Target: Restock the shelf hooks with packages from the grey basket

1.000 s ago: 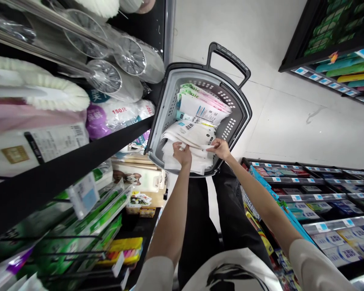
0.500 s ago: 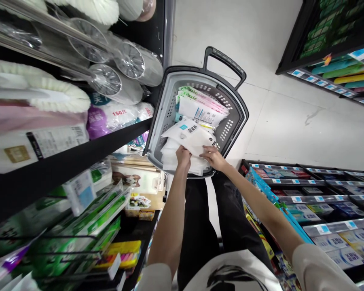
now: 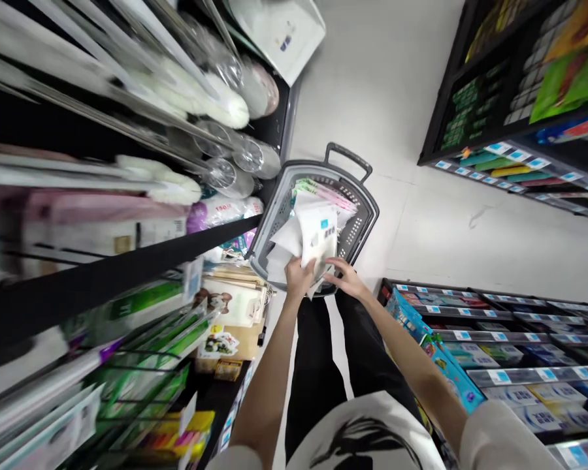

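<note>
A white flat plastic packet (image 3: 318, 232) with a blue square and dark lettering stands lifted and slightly curved over a grey shopping basket (image 3: 372, 219). Its lower left edge is gripped by my left hand (image 3: 300, 277), fingers closed. My right hand (image 3: 345, 277) is at the lower right edge, thumb and fingers pinching there; motion blurs the exact contact. Beneath and left of it lie more white packets (image 3: 287, 238) in the basket. Behind it are packets with green and pink edges (image 3: 323, 189), partly covered.
Left, a shelf (image 3: 102, 267) carries wrapped brushes, bagged goods and green boxes, close beside the basket. Low racks of boxed goods (image 3: 514, 391) stand at the right, a dark shelf unit (image 3: 451, 124) at upper right. Pale floor (image 3: 436, 222) lies beyond the basket.
The white packet has been raised from lying across the pile to a steeper, turned position. Both hands stay at its near edge. The view has shifted, so the basket appears lower and smaller.
</note>
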### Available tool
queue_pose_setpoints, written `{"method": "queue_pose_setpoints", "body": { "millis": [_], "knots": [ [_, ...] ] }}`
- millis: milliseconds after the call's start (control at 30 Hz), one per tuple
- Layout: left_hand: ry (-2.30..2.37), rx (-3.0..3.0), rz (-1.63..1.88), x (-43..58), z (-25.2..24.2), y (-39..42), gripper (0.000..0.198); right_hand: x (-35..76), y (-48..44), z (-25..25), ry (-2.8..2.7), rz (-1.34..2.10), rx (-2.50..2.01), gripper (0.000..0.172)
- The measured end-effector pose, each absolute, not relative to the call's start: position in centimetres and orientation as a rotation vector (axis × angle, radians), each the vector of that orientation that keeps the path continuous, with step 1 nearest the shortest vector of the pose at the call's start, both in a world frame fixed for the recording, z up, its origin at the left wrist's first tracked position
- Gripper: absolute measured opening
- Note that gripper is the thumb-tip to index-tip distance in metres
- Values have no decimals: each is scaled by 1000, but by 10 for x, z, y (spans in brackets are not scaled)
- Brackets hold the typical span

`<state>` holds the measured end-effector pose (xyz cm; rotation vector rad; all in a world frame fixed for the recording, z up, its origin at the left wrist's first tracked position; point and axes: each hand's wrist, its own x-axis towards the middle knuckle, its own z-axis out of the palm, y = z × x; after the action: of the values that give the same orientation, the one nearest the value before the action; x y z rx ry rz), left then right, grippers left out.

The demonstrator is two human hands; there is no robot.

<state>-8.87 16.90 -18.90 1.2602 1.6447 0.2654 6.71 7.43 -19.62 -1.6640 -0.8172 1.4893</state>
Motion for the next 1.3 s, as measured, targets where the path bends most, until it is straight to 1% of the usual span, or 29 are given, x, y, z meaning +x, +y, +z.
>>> {"method": "queue_pose_setpoints", "body": {
  "millis": [67, 100, 167, 267, 367, 467, 533, 633, 733, 867, 967, 1067, 1200, 1233, 1300],
  "knots": [
    [1499, 1299, 267, -101, -120, 165, 19, 82, 68, -153, -482, 1344, -1790, 60],
    [1438, 1282, 268, -109, -84, 162, 21, 90, 65, -129, -350, 1326, -1794, 66],
    [1355, 1189, 251, -125, -12, 153, 27, 104, 59, -75, -207, 1448, -1662, 69],
    [1281, 992, 224, -143, 84, 139, 36, 119, 55, 14, -213, 1655, -1395, 62],
    [1313, 837, 372, -147, 163, 125, 50, 123, 56, 107, -326, 1625, -1374, 53],
    [1419, 760, 631, -140, 226, 111, 63, 120, 56, 189, -465, 1543, -1395, 48],
    [1470, 804, 769, -135, 257, 99, 61, 117, 53, 230, -541, 1525, -1369, 48],
    [1588, 1051, 892, -134, 290, 80, 44, 114, 40, 267, -601, 1522, -1319, 48],
    [1720, 1250, 978, -137, 308, 61, 33, 112, 24, 283, -622, 1492, -1278, 52],
    [1781, 1250, 1027, -140, 324, 43, 35, 108, 8, 292, -518, 1478, -1296, 58],
    [1730, 1151, 1011, -142, 329, 36, 34, 105, 0, 296, -393, 1544, -1286, 60],
    [1573, 1017, 1048, -147, 329, 35, 40, 103, -6, 298, -360, 1604, -1254, 55],
    [1467, 899, 1042, -161, 327, 33, 54, 105, -12, 302, -469, 1524, -1303, 44],
    [1469, 907, 1034, -163, 328, 32, 57, 106, -13, 304, -508, 1525, -1305, 44],
    [1481, 934, 1024, -166, 332, 30, 59, 108, -15, 306, -569, 1572, -1299, 54]
  ]
}}
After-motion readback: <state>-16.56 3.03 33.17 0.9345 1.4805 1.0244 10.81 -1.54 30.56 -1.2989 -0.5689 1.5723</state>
